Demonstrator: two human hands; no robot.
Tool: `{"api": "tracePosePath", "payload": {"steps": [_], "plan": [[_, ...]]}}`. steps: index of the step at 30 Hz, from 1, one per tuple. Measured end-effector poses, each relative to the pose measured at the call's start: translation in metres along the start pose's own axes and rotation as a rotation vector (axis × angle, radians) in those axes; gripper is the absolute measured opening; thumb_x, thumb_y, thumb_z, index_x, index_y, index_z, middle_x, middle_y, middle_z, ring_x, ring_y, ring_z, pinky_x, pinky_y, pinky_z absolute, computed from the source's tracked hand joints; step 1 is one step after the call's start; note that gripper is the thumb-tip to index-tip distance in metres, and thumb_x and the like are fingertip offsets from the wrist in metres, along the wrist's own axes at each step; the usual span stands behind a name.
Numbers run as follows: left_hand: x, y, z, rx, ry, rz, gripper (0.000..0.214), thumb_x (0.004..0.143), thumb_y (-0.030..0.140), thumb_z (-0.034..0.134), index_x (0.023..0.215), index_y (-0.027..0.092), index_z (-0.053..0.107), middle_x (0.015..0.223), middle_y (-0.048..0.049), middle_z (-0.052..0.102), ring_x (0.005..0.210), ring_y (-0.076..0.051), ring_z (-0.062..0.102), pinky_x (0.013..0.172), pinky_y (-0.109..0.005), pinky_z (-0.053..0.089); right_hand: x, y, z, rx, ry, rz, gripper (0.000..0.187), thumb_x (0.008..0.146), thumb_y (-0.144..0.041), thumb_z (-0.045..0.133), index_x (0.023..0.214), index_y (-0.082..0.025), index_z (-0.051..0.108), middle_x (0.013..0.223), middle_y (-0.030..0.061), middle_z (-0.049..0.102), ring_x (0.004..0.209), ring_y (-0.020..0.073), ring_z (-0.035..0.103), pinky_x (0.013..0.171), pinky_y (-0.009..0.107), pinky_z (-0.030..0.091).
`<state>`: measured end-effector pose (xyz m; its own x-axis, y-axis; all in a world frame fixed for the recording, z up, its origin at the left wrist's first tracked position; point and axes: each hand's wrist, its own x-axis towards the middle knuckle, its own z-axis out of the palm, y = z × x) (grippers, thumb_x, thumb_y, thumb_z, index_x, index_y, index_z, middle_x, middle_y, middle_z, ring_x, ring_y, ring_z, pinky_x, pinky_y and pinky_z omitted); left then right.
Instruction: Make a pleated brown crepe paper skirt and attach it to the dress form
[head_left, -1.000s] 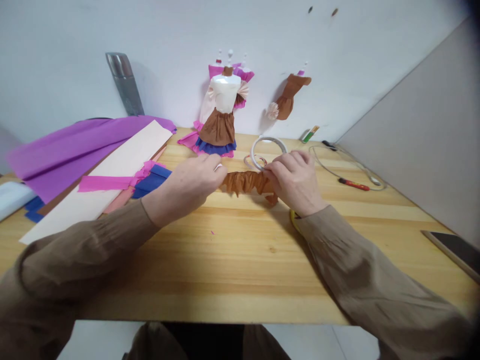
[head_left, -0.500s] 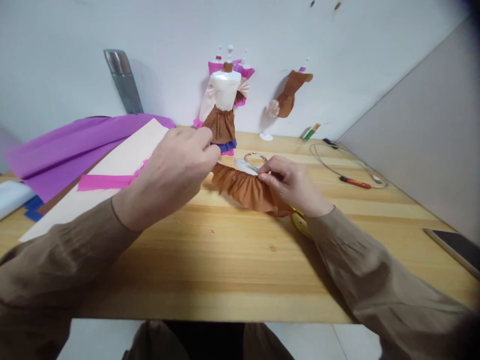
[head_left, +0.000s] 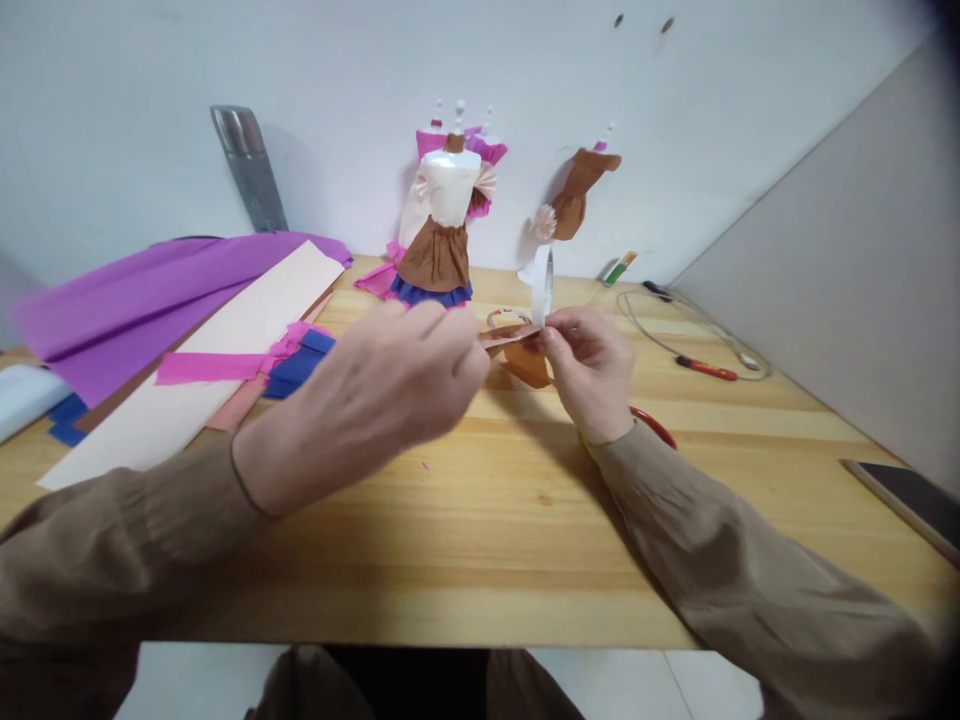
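Note:
A strip of brown crepe paper [head_left: 527, 364] hangs between my two hands above the wooden table, its upper edge pale. My left hand [head_left: 375, 375], slightly blurred, is closed at the strip's left end; its fingertips are hidden behind the knuckles. With thumb and forefinger, my right hand [head_left: 589, 370] pinches the strip's right end together with a roll of white tape [head_left: 541, 288], which stands up on edge. Behind them, a small white mannequin [head_left: 450, 190] wears a gathered brown skirt [head_left: 435, 255] over blue and pink ruffles.
Purple crepe paper [head_left: 150, 290], a cream strip [head_left: 285, 285] and blue paper [head_left: 300, 362] lie at left. A brown-dressed mannequin [head_left: 574, 195] stands at back right. Scissors with a red handle [head_left: 654, 427] are partly under my right wrist. A cable [head_left: 637, 325] and a phone [head_left: 911, 500] lie rightward.
My left hand has moved right and slightly down, closer to the right hand. The brown strip has tilted, showing its edge rather than its ruffles. The white tape roll now stands upright.

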<state>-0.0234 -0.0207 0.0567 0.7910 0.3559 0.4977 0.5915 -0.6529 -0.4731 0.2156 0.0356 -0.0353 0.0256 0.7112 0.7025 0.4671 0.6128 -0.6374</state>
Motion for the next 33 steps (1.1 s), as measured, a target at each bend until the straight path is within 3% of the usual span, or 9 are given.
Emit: {"api": "tracePosePath", "payload": {"steps": [3, 5, 10, 14, 17, 21, 25, 29, 33], "plan": [[-0.006, 0.027, -0.003, -0.093, 0.023, 0.064, 0.032, 0.092, 0.005, 0.031, 0.095, 0.012, 0.062, 0.068, -0.0047, 0.054, 0.063, -0.017, 0.051, 0.052, -0.03, 0.036, -0.005, 0.002, 0.01, 0.343, 0.096, 0.181, 0.005, 0.081, -0.03, 0.065, 0.081, -0.025, 0.065, 0.084, 0.0006, 0.065, 0.072, 0.0167, 0.062, 0.072, 0.037, 0.051], [-0.012, 0.045, -0.002, -0.192, 0.015, 0.092, 0.028, 0.091, 0.008, 0.035, 0.103, 0.011, 0.06, 0.069, -0.004, 0.055, 0.061, -0.016, 0.051, 0.051, -0.029, 0.039, -0.009, -0.002, 0.015, 0.497, 0.061, 0.264, 0.006, 0.078, -0.026, 0.066, 0.083, -0.026, 0.066, 0.086, -0.0005, 0.067, 0.074, 0.0161, 0.062, 0.074, 0.036, 0.051], [-0.024, 0.073, -0.001, -0.396, -0.088, 0.183, 0.035, 0.089, 0.01, 0.036, 0.118, 0.005, 0.054, 0.074, -0.0071, 0.06, 0.06, -0.017, 0.058, 0.046, -0.029, 0.047, -0.015, -0.019, 0.024, 0.667, 0.0, 0.366, 0.025, 0.06, -0.016, 0.059, 0.083, -0.024, 0.068, 0.088, 0.0012, 0.069, 0.083, 0.0204, 0.063, 0.077, 0.037, 0.049], [-0.031, 0.083, -0.008, -0.415, -0.08, 0.249, 0.039, 0.086, 0.012, 0.041, 0.121, 0.002, 0.054, 0.071, -0.0124, 0.066, 0.054, -0.02, 0.061, 0.039, -0.03, 0.048, -0.021, -0.029, 0.031, 0.749, -0.071, 0.463, 0.031, 0.051, -0.018, 0.052, 0.08, -0.023, 0.062, 0.098, 0.0057, 0.07, 0.089, 0.0259, 0.063, 0.079, 0.043, 0.049], [-0.036, 0.094, -0.011, -0.358, -0.043, 0.236, 0.04, 0.083, 0.013, 0.046, 0.12, 0.005, 0.057, 0.085, -0.0213, 0.072, 0.058, -0.024, 0.066, 0.037, -0.031, 0.048, -0.026, -0.033, 0.037, 0.816, -0.118, 0.484, 0.029, 0.052, -0.02, 0.052, 0.079, -0.023, 0.061, 0.102, 0.0069, 0.069, 0.096, 0.0272, 0.062, 0.086, 0.045, 0.047], [-0.041, 0.109, -0.014, -0.344, -0.054, 0.137, 0.038, 0.074, 0.013, 0.055, 0.112, 0.01, 0.063, 0.096, -0.0245, 0.072, 0.063, -0.027, 0.07, 0.041, -0.034, 0.052, -0.03, -0.033, 0.043, 0.827, -0.085, 0.496, 0.015, 0.063, -0.023, 0.056, 0.078, -0.023, 0.058, 0.102, 0.0058, 0.069, 0.092, 0.0248, 0.063, 0.087, 0.044, 0.047], [-0.043, 0.113, -0.019, -0.282, -0.025, 0.041, 0.035, 0.071, 0.013, 0.058, 0.105, 0.012, 0.066, 0.098, -0.0237, 0.072, 0.058, -0.025, 0.067, 0.041, -0.034, 0.051, -0.023, -0.026, 0.043, 0.81, 0.035, 0.475, 0.011, 0.066, -0.023, 0.06, 0.075, -0.024, 0.053, 0.104, 0.0025, 0.068, 0.089, 0.0211, 0.063, 0.084, 0.04, 0.048], [-0.043, 0.112, -0.024, -0.29, 0.043, 0.079, 0.032, 0.074, 0.014, 0.053, 0.103, 0.015, 0.066, 0.099, -0.0191, 0.073, 0.055, -0.021, 0.064, 0.041, -0.032, 0.048, -0.015, -0.017, 0.038, 0.769, 0.195, 0.441, 0.013, 0.065, -0.021, 0.062, 0.072, -0.024, 0.052, 0.1, 0.0015, 0.069, 0.089, 0.0204, 0.063, 0.084, 0.039, 0.048], [-0.032, 0.088, -0.008, -0.416, 0.017, 0.104, 0.017, 0.08, 0.014, 0.05, 0.081, 0.012, 0.066, 0.073, -0.014, 0.071, 0.05, -0.019, 0.058, 0.038, -0.027, 0.041, -0.011, -0.014, 0.03, 0.741, 0.191, 0.444, 0.011, 0.066, -0.02, 0.062, 0.072, -0.024, 0.054, 0.095, 0.0013, 0.07, 0.094, 0.0219, 0.063, 0.086, 0.04, 0.048]]}}
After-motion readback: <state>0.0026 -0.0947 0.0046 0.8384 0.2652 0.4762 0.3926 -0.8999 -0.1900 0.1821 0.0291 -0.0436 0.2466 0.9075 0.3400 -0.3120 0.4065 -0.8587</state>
